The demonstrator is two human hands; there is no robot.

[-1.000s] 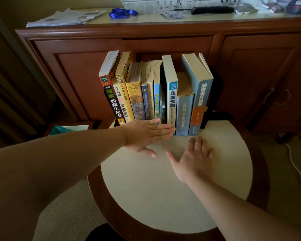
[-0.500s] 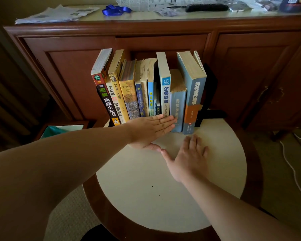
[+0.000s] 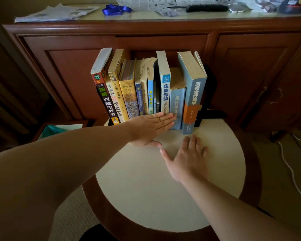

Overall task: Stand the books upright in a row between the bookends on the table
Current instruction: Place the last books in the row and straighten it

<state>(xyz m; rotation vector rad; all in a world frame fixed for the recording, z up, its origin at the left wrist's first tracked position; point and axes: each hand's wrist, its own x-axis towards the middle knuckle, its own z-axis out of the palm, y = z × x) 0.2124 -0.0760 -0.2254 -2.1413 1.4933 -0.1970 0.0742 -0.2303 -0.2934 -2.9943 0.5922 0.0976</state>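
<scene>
Several books [image 3: 165, 87] stand upright in a row at the far edge of the round table [image 3: 146, 188], spines toward me. The leftmost ones lean slightly left. A black bookend [image 3: 209, 98] stands against the tall blue book [image 3: 193, 94] at the right end. The left bookend is almost hidden behind the books and my arm. My left hand [image 3: 151, 129] lies with straight fingers pressed flat against the lower spines in the middle of the row. My right hand [image 3: 188, 159] rests flat on the tabletop just in front of the tall blue book, holding nothing.
A wooden cabinet [image 3: 163, 40] stands right behind the table, its top strewn with newspapers [image 3: 56, 13], a blue ribbon [image 3: 116, 9] and a black remote [image 3: 207, 8]. A bin with a teal liner [image 3: 59, 127] sits on the floor at left. A white cable [image 3: 292, 171] runs over the carpet at right.
My left hand has slid a little further right along the spines. The right hand stays flat on the table; the view has shifted slightly.
</scene>
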